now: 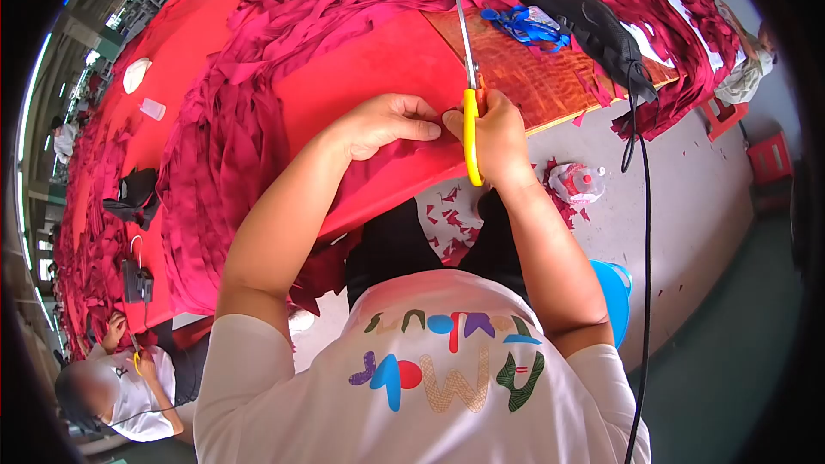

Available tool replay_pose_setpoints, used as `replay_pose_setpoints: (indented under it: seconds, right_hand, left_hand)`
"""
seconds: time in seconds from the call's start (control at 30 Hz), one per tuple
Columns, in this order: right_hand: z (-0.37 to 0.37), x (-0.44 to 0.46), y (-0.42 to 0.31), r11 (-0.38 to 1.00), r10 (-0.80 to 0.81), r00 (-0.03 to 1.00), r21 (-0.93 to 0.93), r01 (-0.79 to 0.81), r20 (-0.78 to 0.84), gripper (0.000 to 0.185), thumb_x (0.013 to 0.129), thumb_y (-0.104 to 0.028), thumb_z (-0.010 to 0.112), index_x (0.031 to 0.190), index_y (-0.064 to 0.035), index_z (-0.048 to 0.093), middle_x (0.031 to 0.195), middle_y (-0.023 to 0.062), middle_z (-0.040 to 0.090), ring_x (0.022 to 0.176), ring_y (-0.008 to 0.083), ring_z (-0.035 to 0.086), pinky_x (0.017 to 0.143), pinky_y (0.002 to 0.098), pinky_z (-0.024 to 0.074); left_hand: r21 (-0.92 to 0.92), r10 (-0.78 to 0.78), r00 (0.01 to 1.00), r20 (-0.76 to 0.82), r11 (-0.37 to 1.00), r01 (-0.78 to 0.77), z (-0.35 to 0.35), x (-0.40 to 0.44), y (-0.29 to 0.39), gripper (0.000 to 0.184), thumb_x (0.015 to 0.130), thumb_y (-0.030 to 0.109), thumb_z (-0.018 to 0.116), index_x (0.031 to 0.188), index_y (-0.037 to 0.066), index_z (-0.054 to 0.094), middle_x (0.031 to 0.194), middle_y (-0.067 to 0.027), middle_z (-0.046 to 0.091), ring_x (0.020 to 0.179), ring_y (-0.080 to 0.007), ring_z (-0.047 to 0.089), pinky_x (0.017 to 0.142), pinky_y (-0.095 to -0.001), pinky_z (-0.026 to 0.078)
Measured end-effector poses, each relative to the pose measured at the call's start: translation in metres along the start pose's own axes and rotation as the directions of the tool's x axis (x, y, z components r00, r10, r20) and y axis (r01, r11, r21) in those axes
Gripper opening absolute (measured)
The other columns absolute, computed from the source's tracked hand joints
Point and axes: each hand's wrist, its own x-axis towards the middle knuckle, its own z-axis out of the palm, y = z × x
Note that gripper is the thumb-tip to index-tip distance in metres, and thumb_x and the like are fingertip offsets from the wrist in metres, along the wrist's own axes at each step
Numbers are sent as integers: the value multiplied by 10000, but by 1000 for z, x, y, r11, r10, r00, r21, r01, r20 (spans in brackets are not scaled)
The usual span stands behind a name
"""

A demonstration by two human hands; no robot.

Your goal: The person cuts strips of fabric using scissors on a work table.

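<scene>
A pair of scissors with yellow handles [470, 139] is in my right hand [501, 139], its long metal blades pointing away from me, slightly apart. My right fingers are wrapped about the handle. My left hand [388, 126] is closed, thumb and fingers pinched at the edge of a dark red piece of fabric [449, 117], which runs toward my right hand. Most of this piece is hidden by the fingers. Both hands are over the near edge of a table covered in red cloth [369, 60].
Long heaps of dark red fabric strips [228, 155] cover much of the table. On the bare wooden part [516, 73] lie a blue ribbon bundle [528, 27] and a black bag [584, 26]. A black cable [646, 275] hangs at right. Another person [129, 395] holds yellow scissors at lower left.
</scene>
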Motion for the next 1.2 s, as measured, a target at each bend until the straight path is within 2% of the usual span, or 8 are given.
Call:
replay_pose_setpoints:
  seconds: [0.13, 0.33, 0.4, 0.53, 0.6, 0.93, 1.03, 1.2]
  right_hand:
    - [1, -3, 1, 999, 33, 999, -37, -34, -9, 366, 689, -179, 751, 906, 50, 565, 783, 156, 647, 724, 249, 653, 662, 348, 498]
    - [-19, -32, 12, 995, -82, 996, 51, 84, -29, 517, 669, -351, 818, 824, 4, 476, 676, 30, 484, 594, 98, 433, 552, 278, 432]
    - [-28, -60, 21, 883, -89, 948, 465, -67, 305, 335, 733, -216, 709, 859, -8, 478, 684, -9, 480, 599, 50, 426, 532, 221, 366]
    - [-16, -87, 42, 584, 348, 788, 540, -606, 508, 296, 773, -168, 608, 966, 41, 525, 669, 32, 484, 557, 111, 480, 503, 229, 399]
    - [-10, -82, 59, 492, 411, 744, 558, -668, 527, 290, 793, -184, 586, 963, 45, 540, 712, 52, 523, 562, 148, 525, 496, 252, 431]
    - [8, -72, 69, 665, 424, 813, 472, -578, 398, 283, 736, -101, 670, 952, 8, 525, 738, 66, 593, 536, 129, 542, 457, 237, 442]
    - [13, -80, 76, 984, 176, 977, -53, -171, 117, 401, 713, -171, 761, 956, 34, 518, 757, 75, 612, 636, 129, 581, 634, 261, 491]
    - [8, -74, 78, 892, 312, 916, 253, -374, 253, 369, 743, -172, 763, 962, 38, 552, 752, 58, 600, 642, 113, 573, 590, 252, 476]
  left_hand:
    - [-54, -148, 988, 50, 987, 150, -2, 2, 8, 182, 856, 133, 661, 978, -3, 645, 883, -26, 651, 819, -102, 588, 760, -240, 462]
    - [-156, -30, 986, -165, 988, 4, 0, -3, -9, 167, 882, 172, 641, 962, 25, 635, 896, -35, 632, 788, -118, 591, 666, -262, 506]
    - [-247, -15, 983, -183, 969, -31, -2, -5, -8, 173, 889, 185, 639, 970, 34, 625, 886, -31, 625, 746, -115, 584, 660, -257, 510]
    - [-199, -59, 980, -191, 980, 21, -2, -2, -10, 170, 893, 194, 635, 977, 46, 619, 860, -5, 605, 716, -97, 566, 651, -250, 485]
    - [-201, -67, 980, -185, 979, 29, 0, -3, -8, 173, 891, 192, 638, 978, 44, 619, 862, -4, 607, 717, -95, 566, 646, -249, 484]
    - [-89, -39, 981, -190, 996, 23, 4, -4, -7, 196, 869, 198, 667, 970, 31, 652, 862, 0, 635, 786, -67, 569, 697, -219, 454]
    - [-92, -71, 975, -209, 994, 53, 3, -5, -4, 193, 871, 197, 661, 970, 32, 655, 862, 6, 635, 788, -63, 568, 680, -212, 447]
    - [-76, -31, 980, -198, 997, 17, 4, -5, -7, 203, 874, 215, 661, 974, 38, 656, 844, 12, 626, 762, -54, 555, 665, -206, 440]
